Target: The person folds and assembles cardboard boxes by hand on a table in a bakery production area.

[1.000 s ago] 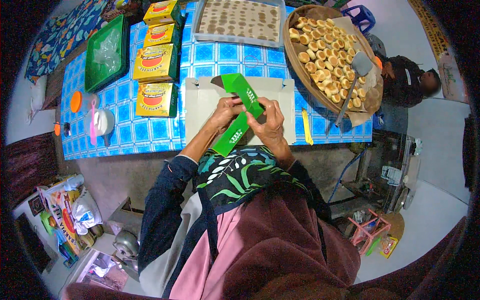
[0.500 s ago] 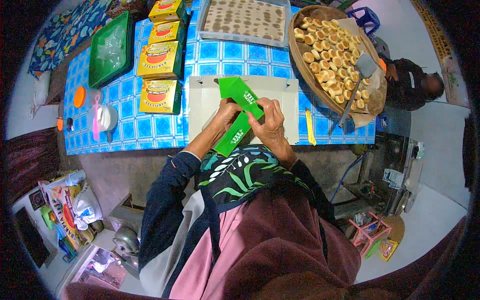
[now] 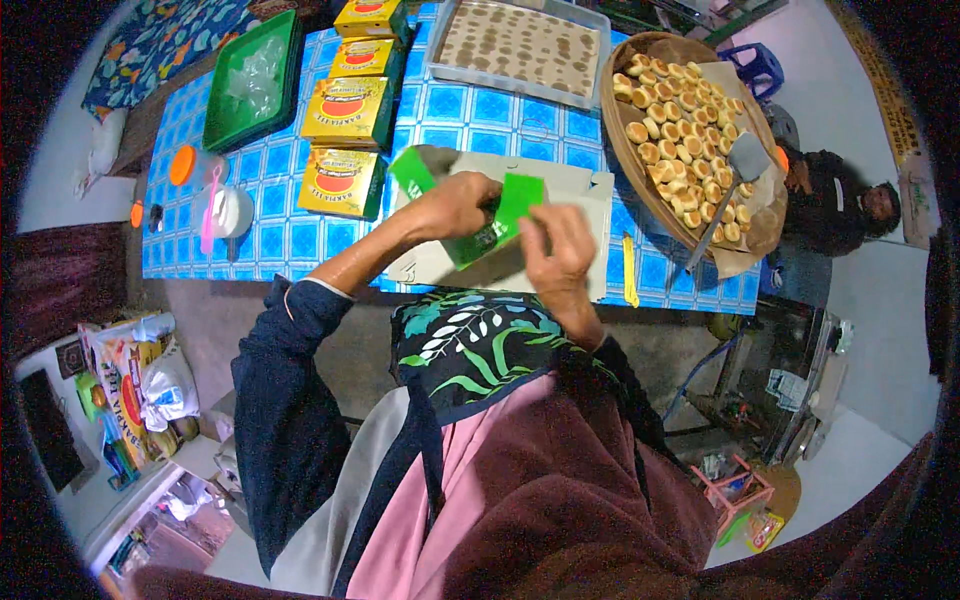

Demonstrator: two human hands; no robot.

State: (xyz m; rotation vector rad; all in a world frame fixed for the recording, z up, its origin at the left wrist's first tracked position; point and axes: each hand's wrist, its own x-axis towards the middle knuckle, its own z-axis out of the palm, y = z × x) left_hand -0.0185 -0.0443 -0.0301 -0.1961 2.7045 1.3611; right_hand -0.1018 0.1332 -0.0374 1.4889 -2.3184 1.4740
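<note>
A green printed cardboard strip, bent into angled panels, is held over the near middle of the table. My left hand is closed round its middle, with the fingertips partly hidden behind a panel. Close against the strip's right end is my right hand, its fingers curled but smeared by motion, so its grip is unclear. Under both hands lies a flat grey-beige cardboard sheet with cut slots and flaps. A yellow cutter-like tool rests just right of the sheet.
Yellow boxes line up at left, beside green trays and a white tub. A plastic tray stands at the back. Right, a round woven tray holds small round pastries and a spatula. Another person is beyond.
My hands have bent the green strip from a flatter zigzag into raised panels. The left hand has shifted across its middle; the right moved slightly right. The view has shifted a little.
</note>
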